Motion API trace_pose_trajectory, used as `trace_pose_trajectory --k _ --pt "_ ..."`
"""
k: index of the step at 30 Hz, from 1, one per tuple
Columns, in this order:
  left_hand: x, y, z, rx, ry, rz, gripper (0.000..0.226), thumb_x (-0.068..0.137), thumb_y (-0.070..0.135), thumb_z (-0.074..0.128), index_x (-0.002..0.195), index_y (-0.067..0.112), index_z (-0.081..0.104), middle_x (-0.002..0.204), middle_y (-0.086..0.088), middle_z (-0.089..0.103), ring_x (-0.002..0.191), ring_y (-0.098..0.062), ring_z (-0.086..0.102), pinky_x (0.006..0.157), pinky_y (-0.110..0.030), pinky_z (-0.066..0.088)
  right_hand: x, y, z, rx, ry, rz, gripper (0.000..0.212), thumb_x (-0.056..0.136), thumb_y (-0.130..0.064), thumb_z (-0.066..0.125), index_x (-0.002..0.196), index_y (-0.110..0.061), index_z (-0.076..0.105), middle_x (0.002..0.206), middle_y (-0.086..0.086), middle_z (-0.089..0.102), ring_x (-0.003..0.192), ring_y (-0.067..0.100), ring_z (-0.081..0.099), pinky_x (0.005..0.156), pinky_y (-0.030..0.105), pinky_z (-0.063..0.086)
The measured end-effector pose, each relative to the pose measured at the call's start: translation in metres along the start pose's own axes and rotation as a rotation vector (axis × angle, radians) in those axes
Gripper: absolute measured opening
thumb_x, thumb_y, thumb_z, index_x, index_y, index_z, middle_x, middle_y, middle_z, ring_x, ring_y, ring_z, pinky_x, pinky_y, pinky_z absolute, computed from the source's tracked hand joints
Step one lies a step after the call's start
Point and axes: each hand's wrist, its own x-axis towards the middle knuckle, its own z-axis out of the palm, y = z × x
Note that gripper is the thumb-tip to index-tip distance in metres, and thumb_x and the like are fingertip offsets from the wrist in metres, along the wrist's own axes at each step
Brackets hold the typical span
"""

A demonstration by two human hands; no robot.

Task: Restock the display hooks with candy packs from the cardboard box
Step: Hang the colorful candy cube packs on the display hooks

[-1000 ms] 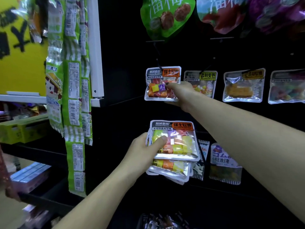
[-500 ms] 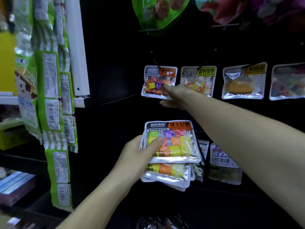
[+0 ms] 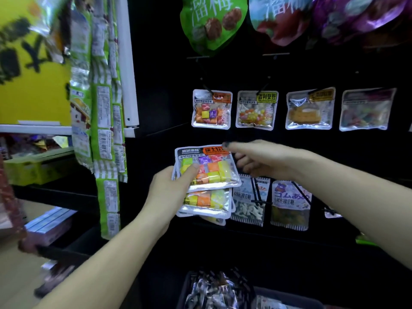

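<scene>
Black pegboard display wall, shop interior; yellow sign and green hanging strips to the left.

Upper hook row: one pack of mixed cube candy hung on the leftmost hook, flat against the board, label forward for the shopper. Beside it to the right, three other clear packs, each on its own hook.

Stack of candy packs: same cube candy, several packs fanned one over another, held in front of the board below the hung pack. Kept face up with hang-tab ends uppermost, presumably so the next pack comes off ready for the hook.

Left hand: grips the stack at its left edge, thumb curled over the face of the top pack, fingers hidden behind. Serves as the supply.

Right hand: blurred; index fingertip at the top right corner of the top pack, other fingers loosely curled. Contact likely, firm pinch not confirmed. Judged to be lifting off the next pack for hanging.

Lower hook row: further packs just right of the stack, partly hidden.

Dark bin of wrapped sweets at bottom edge. Cardboard box not identifiable.
</scene>
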Motion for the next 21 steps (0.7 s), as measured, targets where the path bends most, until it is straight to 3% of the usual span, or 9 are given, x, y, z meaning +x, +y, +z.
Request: trace_pose_trajectory --k 2,5,8,10,12,13,15,18,21 --pt "-0.003 0.004 -0.004 0.018 0.018 0.007 0.038 0.091 0.056 0.075 0.096 0.019 0.078 0.095 -0.011 0.08 0.088 -0.037 0.079 0.09 -0.059 0.062 -0.016 0.003 0.008 -0.016 -0.102 -0.001 0.047 0.083 -0.057 0.079 0.097 -0.013 0.067 0.074 0.005 0.044 0.057 0.012 0.041 0.058 0.028 0.034" --pt "-0.01 0.011 -0.005 0.05 0.01 0.048 0.054 0.081 0.07 0.075 0.094 0.018 0.076 0.103 -0.022 0.075 0.095 -0.049 0.072 0.092 -0.064 0.059 -0.027 0.003 0.022 0.048 -0.065 -0.046 0.041 0.085 -0.041 0.083 0.097 -0.007 0.063 0.074 0.005 0.046 0.059 0.013 0.043 0.058 0.029 0.038" --pt "-0.013 0.018 -0.008 0.085 -0.009 0.068 0.083 0.076 0.084 0.067 0.085 0.002 0.062 0.077 -0.014 0.066 0.069 -0.035 0.066 0.073 -0.043 0.055 -0.032 -0.003 0.027 0.118 -0.051 -0.068 0.04 0.086 -0.028 0.083 0.105 0.002 0.065 0.097 0.019 0.068 0.08 0.02 0.055 0.069 0.031 0.05" --pt "-0.015 0.021 -0.007 0.111 0.01 0.087 0.074 0.085 0.078 0.063 0.067 0.01 0.038 0.061 -0.004 0.04 0.057 -0.022 0.042 0.063 -0.037 0.034 -0.032 -0.005 0.026 0.176 -0.059 -0.068 0.038 0.089 -0.02 0.08 0.114 0.006 0.068 0.118 0.022 0.072 0.092 0.024 0.06 0.08 0.036 0.053" --pt "-0.017 0.024 -0.007 0.132 0.028 0.075 0.063 0.09 0.071 0.059 0.068 0.02 0.03 0.057 0.005 0.028 0.055 -0.018 0.029 0.062 -0.036 0.027 -0.036 -0.008 0.025 0.203 -0.057 -0.089 0.011 0.093 -0.011 0.073 0.101 -0.004 0.073 0.106 0.012 0.077 0.084 0.019 0.065 0.076 0.031 0.055" --pt "-0.017 0.024 -0.008 0.133 0.036 0.077 0.061 0.09 0.071 0.059 0.069 0.02 0.032 0.055 0.006 0.028 0.055 -0.018 0.029 0.062 -0.036 0.027 -0.038 -0.009 0.025 0.217 -0.043 -0.106 0.003 0.095 -0.008 0.07 0.097 -0.008 0.072 0.1 0.007 0.077 0.078 0.016 0.068 0.072 0.029 0.057" --pt "-0.017 0.021 -0.012 0.127 0.024 0.091 0.067 0.086 0.075 0.063 0.071 0.014 0.041 0.057 -0.005 0.041 0.056 -0.022 0.041 0.063 -0.036 0.035 -0.041 -0.011 0.023 0.277 0.029 -0.136 0.011 0.097 -0.003 0.066 0.106 -0.008 0.071 0.104 0.007 0.078 0.086 0.019 0.076 0.074 0.032 0.062" --pt "-0.016 0.017 -0.017 0.127 0.033 0.077 0.08 0.067 0.073 0.067 0.092 -0.002 0.064 0.091 -0.026 0.072 0.078 -0.039 0.073 0.079 -0.05 0.06 -0.037 -0.016 0.017 0.35 0.184 -0.201 0.026 0.096 0.0 0.065 0.12 -0.009 0.067 0.114 0.009 0.077 0.104 0.026 0.075 0.088 0.041 0.062" --pt "-0.015 0.015 -0.019 0.136 0.039 0.067 0.078 0.066 0.071 0.067 0.1 0.001 0.069 0.096 -0.026 0.073 0.082 -0.044 0.071 0.082 -0.054 0.061 -0.032 -0.03 0.016 0.38 0.263 -0.319 0.029 0.096 -0.002 0.066 0.122 -0.014 0.065 0.117 0.008 0.076 0.11 0.027 0.073 0.094 0.046 0.059"
